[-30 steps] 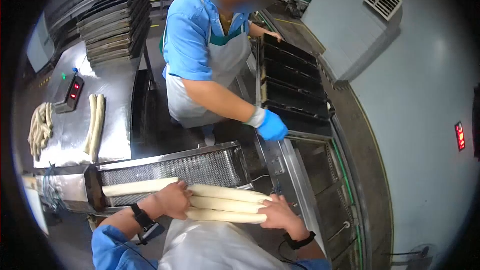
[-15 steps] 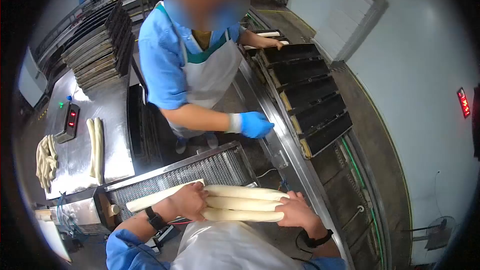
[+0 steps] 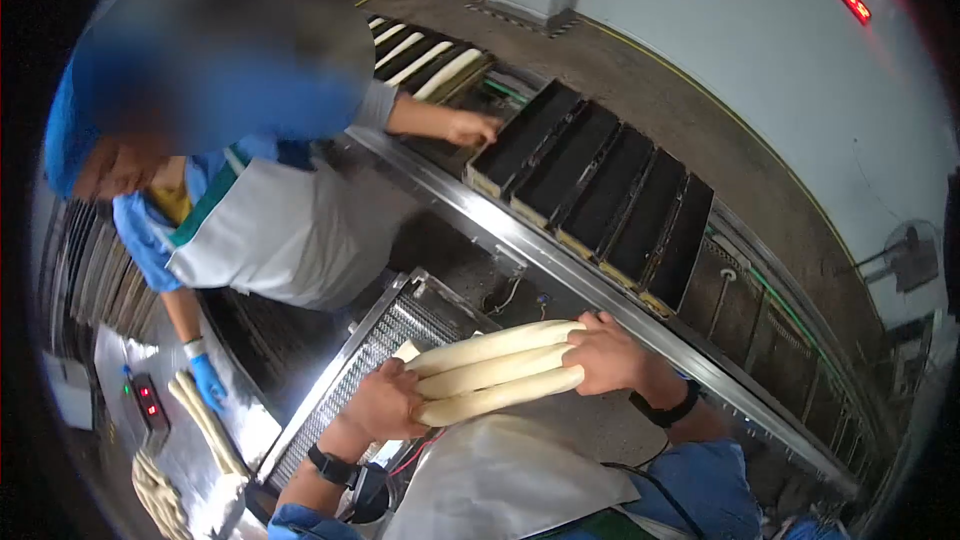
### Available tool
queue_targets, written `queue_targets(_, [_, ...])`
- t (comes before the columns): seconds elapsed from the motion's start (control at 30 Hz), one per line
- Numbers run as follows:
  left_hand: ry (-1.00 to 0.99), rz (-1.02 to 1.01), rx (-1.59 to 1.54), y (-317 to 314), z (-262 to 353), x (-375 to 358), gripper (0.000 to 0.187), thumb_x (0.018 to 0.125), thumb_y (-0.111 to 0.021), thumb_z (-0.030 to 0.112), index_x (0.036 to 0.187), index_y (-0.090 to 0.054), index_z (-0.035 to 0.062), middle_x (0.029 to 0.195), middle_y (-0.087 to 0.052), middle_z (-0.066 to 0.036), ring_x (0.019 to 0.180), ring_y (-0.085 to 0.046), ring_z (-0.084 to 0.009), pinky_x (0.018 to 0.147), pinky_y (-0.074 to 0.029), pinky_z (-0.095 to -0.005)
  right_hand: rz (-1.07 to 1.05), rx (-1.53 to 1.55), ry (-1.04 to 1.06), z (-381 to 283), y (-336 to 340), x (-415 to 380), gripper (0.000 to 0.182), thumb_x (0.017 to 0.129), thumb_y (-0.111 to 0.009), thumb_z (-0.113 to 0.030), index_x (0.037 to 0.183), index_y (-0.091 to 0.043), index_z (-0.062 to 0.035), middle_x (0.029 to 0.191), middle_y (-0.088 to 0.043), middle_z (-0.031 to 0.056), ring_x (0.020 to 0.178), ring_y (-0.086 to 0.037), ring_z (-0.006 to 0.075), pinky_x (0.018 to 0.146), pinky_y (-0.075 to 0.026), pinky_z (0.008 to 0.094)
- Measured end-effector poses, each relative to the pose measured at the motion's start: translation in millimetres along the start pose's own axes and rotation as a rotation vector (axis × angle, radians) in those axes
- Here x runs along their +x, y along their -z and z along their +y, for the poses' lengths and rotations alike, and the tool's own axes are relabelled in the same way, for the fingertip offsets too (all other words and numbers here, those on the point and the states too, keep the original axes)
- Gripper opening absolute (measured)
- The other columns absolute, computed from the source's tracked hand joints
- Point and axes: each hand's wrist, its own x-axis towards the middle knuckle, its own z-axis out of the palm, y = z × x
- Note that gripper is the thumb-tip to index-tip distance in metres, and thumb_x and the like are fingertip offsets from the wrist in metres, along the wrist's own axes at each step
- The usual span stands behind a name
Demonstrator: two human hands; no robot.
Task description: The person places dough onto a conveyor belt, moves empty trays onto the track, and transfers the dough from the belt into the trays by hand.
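Observation:
Three long pale dough rolls (image 3: pixel 495 372) lie side by side in the air in front of my apron. My left hand (image 3: pixel 388 402) is wrapped round their left ends, and my right hand (image 3: pixel 603 355) grips their right ends. Beyond my right hand, an empty black multi-slot baking pan (image 3: pixel 610 195) rests on the metal rail line. A pale end of dough (image 3: pixel 408 350) shows just behind my left hand, over the mesh belt (image 3: pixel 385 345).
A co-worker (image 3: pixel 290 230) stands at the front left, one hand by the pan, the blue-gloved hand (image 3: pixel 207 382) by dough strips (image 3: pixel 208 425) on the steel table (image 3: pixel 250 430). Filled pans (image 3: pixel 425 55) stand farther back. A metal rail (image 3: pixel 560 260) runs diagonally on the right.
My view has turned right. The dough rolls stay in both my hands. The co-worker has leaned over, with the gloved hand now down at the table's dough strips.

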Motion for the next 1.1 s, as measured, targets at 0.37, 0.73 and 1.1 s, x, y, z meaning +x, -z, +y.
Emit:
queue_targets(0.37, [-0.463, 0.030, 0.210, 105, 12, 235, 0.020, 0.065, -0.072, 0.026, 0.079, -0.074, 0.0125, 0.105, -0.068, -0.011, 0.104, -0.061, -0.0356, 0.091, -0.054, -0.0449, 0.391, -0.121, -0.423, 40, 39, -136, 0.040, 0.060, -0.084, -0.034, 0.093, -0.074, -0.0147, 0.096, -0.059, 0.0079, 0.101, -0.052, 0.0312, 0.091, -0.042, 0.0498])
queue_targets(0.73, [-0.258, 0.494, -0.109, 118, 45, 457, 0.069, 0.069, -0.082, 0.016, 0.133, -0.059, 0.0088, 0.117, -0.065, -0.017, 0.113, -0.060, -0.0385, 0.095, -0.051, -0.0497, 0.585, 0.332, -0.885, 138, -20, -129, 0.077, 0.084, -0.078, -0.042, 0.147, -0.051, -0.0060, 0.141, -0.057, 0.0236, 0.137, -0.047, 0.0420, 0.115, -0.032, 0.0520])
queue_targets(1.1, [-0.017, 0.505, -0.675, 67, -9, 276, 0.051, 0.089, -0.070, 0.015, 0.136, -0.056, 0.0031, 0.129, -0.062, -0.020, 0.123, -0.058, -0.0371, 0.108, -0.045, -0.0465, 0.383, 0.051, -0.746, 214, -6, 2, 0.063, 0.103, -0.057, -0.040, 0.151, -0.042, -0.0030, 0.147, -0.049, 0.0279, 0.135, -0.047, 0.0457, 0.118, -0.034, 0.0549])
